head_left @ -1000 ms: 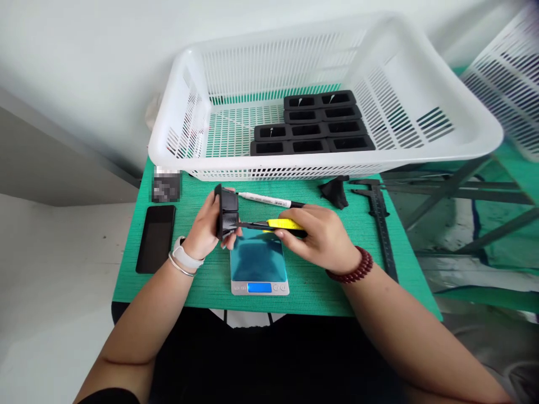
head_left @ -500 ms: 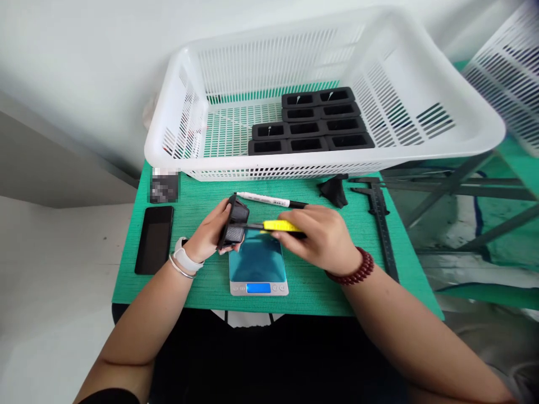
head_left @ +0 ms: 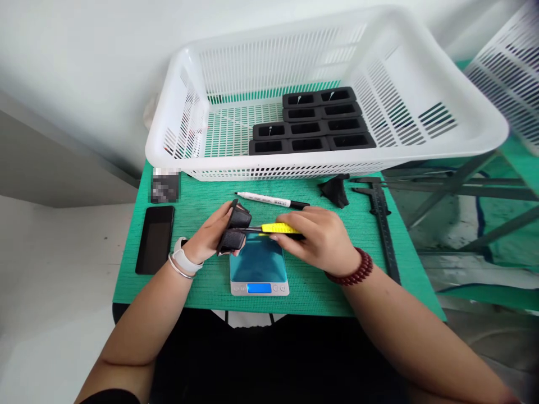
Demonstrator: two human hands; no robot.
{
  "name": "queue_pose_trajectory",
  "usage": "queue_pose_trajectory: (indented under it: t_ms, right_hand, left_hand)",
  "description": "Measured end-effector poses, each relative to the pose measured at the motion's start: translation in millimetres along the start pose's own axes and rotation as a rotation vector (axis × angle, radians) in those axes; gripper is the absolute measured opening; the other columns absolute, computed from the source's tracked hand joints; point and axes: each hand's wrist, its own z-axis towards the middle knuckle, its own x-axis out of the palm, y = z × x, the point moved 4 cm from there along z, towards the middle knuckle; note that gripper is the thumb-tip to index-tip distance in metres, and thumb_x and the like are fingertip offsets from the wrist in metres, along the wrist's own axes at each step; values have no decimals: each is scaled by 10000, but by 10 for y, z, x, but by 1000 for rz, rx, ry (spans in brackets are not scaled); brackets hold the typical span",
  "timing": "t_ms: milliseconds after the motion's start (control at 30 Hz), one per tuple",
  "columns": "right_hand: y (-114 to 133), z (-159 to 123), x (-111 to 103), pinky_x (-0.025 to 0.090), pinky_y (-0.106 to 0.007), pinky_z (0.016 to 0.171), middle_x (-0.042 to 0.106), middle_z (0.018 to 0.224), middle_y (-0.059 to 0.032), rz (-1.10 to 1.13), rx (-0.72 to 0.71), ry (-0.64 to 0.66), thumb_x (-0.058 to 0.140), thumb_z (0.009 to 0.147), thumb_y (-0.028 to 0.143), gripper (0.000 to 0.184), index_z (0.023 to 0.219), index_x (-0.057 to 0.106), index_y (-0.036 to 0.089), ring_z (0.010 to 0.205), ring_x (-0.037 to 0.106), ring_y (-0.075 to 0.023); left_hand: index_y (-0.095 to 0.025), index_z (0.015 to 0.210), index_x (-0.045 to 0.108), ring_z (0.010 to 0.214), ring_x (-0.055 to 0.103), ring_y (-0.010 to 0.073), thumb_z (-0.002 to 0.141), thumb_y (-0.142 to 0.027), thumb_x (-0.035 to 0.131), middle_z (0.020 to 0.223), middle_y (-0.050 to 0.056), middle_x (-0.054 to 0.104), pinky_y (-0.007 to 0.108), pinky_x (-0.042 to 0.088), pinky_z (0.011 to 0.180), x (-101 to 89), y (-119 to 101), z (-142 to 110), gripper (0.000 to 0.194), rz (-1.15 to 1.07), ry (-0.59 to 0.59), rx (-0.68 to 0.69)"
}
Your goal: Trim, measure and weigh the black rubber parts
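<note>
Left hand (head_left: 205, 240) grips the black two-lobed part (head_left: 231, 240), tilted. Right hand (head_left: 322, 238) grips the yellow-handled tool (head_left: 278, 228), its tip at the part. The scale (head_left: 258, 266) lies below, between both hands.

Basket (head_left: 295, 163) at back of tbl (head_left: 324, 292), hollow pcs (head_left: 326, 128) in it, mostly twd R. In front, L to R: phone (head_left: 155, 240), scale (head_left: 258, 261), calipers (head_left: 382, 219); marker (head_left: 265, 199) btw basket & scale. L hand (head_left: 208, 235) w/ part (head_left: 232, 240) nr scale's rear L corner, R hand (head_left: 324, 238) w/ tool (head_left: 280, 228) to its R.
</note>
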Motion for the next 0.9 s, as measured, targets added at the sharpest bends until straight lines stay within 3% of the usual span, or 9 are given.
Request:
queue_pose_trajectory:
  t_ms: [167, 367, 500, 700, 833, 900]
  right_hand:
    - [-114, -32, -35, 355, -267, 485, 626, 580, -20, -123, 239, -81, 526, 917, 395, 273, 844, 653, 164, 494, 526, -135]
    - [-24, -12, -27, 378, -267, 499, 641, 605, -26, 12, 63, -71, 528, 923, 417, 294, 845, 645, 159, 489, 523, -129]
    - [-87, -18, -67, 371, -272, 493, 643, 604, -35, -86, 193, -122, 548, 912, 379, 259, 847, 655, 152, 501, 534, -137]
    - [-98, -31, -15, 387, -280, 509, 642, 605, -26, -35, 180, -30, 525, 916, 420, 284, 865, 657, 173, 509, 541, -144]
    - [-159, -50, -19, 363, -281, 479, 641, 598, -31, -86, 307, -73, 530, 911, 409, 280, 859, 661, 167, 497, 547, -151]
    - [-132, -38, -35, 379, -278, 496, 653, 620, -33, -36, 259, -69, 526, 912, 407, 274, 871, 658, 170, 510, 549, -146]
  left_hand:
    - [-206, 1000, 450, 391, 532, 135, 819, -634, 555, 529, -26, 596, 203, 309, 369, -18, 15, 4, 477, -56, 22, 68]
    - [-201, 990, 474, 378, 517, 124, 826, -600, 568, 528, -29, 591, 208, 303, 370, 16, -9, 0, 442, -36, 39, 54]
    - [-206, 948, 481, 381, 510, 117, 802, -614, 594, 545, -30, 595, 211, 311, 375, 48, -23, -4, 448, -49, 55, 39]
    - [-205, 1043, 486, 385, 523, 128, 808, -612, 589, 559, -29, 608, 221, 339, 381, 20, 17, -6, 482, -35, 45, 29]
    - [-206, 967, 491, 397, 527, 121, 790, -604, 617, 570, -33, 606, 224, 364, 395, 28, -4, -2, 454, -68, -1, 23]
    - [-201, 951, 497, 394, 523, 117, 796, -600, 610, 555, -29, 602, 213, 321, 374, 31, -23, 0, 443, -88, -11, 35]
